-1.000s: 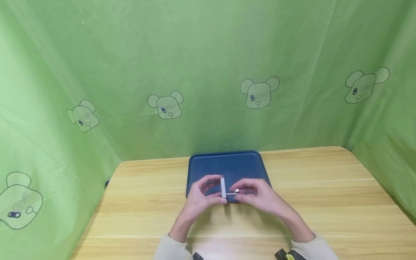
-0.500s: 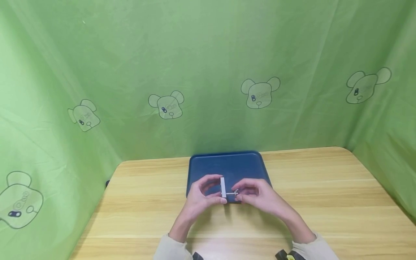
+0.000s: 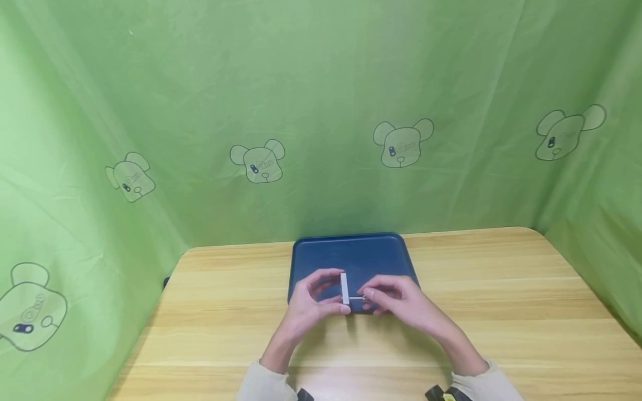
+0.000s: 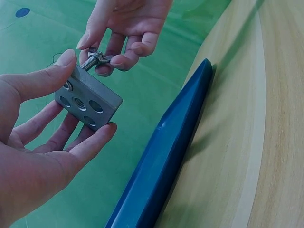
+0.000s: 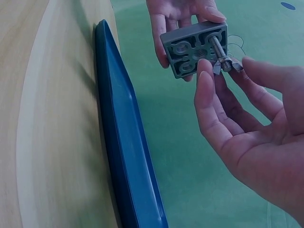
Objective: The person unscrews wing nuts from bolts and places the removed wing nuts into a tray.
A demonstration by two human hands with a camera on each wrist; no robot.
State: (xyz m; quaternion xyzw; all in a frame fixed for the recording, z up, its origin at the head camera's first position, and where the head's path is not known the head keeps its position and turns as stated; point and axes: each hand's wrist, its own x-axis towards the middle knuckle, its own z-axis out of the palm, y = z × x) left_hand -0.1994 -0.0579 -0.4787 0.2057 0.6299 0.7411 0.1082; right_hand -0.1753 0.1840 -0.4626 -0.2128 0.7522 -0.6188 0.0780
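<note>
A grey rectangular block (image 3: 344, 288) with several round holes stands on edge in my left hand (image 3: 311, 301), gripped between thumb and fingertips above the near part of the blue tray. Out of one corner of the block runs a threaded bolt (image 5: 217, 46), pointing toward my right hand (image 3: 403, 301). Near the bolt's free end sits a metal wing nut (image 5: 229, 65). My right thumb and fingers close around this wing nut, with the thumb tip at one wing in the right wrist view. A gap of bare thread shows between nut and block.
The blue tray (image 3: 351, 253) with a raised rim lies at the back of the wooden table (image 3: 225, 317). Green curtains (image 3: 321, 83) printed with bear heads enclose the back and sides. A small dark object (image 3: 166, 282) shows at the table's left edge.
My right thumb and fingers have shifted around the wing nut, which has turned on the bolt. My left hand and the block stay in place.
</note>
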